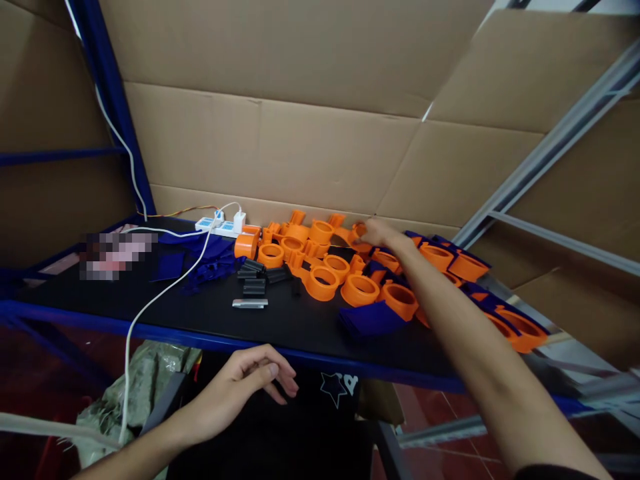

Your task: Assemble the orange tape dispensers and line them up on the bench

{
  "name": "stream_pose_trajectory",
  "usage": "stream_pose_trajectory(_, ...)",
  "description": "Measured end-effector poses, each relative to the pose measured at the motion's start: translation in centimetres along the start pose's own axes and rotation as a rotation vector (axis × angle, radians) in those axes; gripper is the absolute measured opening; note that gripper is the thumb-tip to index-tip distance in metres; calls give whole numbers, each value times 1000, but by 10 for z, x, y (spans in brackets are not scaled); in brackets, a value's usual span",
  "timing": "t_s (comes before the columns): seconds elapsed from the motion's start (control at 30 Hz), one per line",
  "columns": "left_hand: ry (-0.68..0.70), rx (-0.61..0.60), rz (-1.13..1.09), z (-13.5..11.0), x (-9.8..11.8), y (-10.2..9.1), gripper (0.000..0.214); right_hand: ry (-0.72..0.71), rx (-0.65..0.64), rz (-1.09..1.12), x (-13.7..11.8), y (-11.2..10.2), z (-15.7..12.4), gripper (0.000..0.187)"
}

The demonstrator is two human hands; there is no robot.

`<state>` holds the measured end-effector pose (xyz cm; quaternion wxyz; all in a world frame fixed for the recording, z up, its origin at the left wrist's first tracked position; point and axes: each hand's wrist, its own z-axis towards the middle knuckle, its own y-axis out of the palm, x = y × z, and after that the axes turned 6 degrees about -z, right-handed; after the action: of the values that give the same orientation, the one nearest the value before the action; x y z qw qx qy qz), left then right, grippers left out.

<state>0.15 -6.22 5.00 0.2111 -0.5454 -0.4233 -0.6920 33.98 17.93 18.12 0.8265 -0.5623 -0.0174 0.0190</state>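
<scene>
My right hand (381,233) reaches far across the black bench (210,313) to the back row of orange ring-shaped plastic parts (320,263). Its fingers are closed around one orange part (358,231) near the cardboard wall. My left hand (250,381) hangs below the bench's blue front edge, fingers loosely curled and apart, holding nothing. Dark blue flat parts (371,319) lie among the orange ones. Small black blocks (254,279) and a silver bar (249,303) sit at the middle of the bench.
A white power strip (220,225) with a white cable (165,290) lies at the back left. More blue parts (210,260) are beside it. Cardboard sheets (300,147) wall the back. A grey metal frame (545,150) slants at right. A bag (145,380) sits below.
</scene>
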Motion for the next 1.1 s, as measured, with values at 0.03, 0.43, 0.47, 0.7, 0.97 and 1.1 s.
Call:
stream_pose_trajectory(0.03, 10, 14, -5, 0, -1, 0, 27, 10, -3, -2, 5, -8, 3, 36)
stream_pose_trajectory(0.43, 374, 364, -220, 8, -16, -9, 56, -556, -377, 684, -130, -37, -214, 57)
stream_pose_trajectory(0.47, 345, 395, -233, 7, -15, -9, 54, -600, -404, 702, -141, -30, -227, 55)
stream_pose_trajectory(0.7, 239, 474, -309, 4, -4, -13, 46, -540, -70, 488, -167, 31, -200, 25)
stream_pose_trajectory(0.97, 195, 400, -257, 5, -5, -16, 36, -600, -39, 155, -202, 65, -191, 17)
stream_pose_trajectory(1.1, 190, 399, -258, 5, -4, -16, 37, -590, -38, 174, -200, 66, -187, 15)
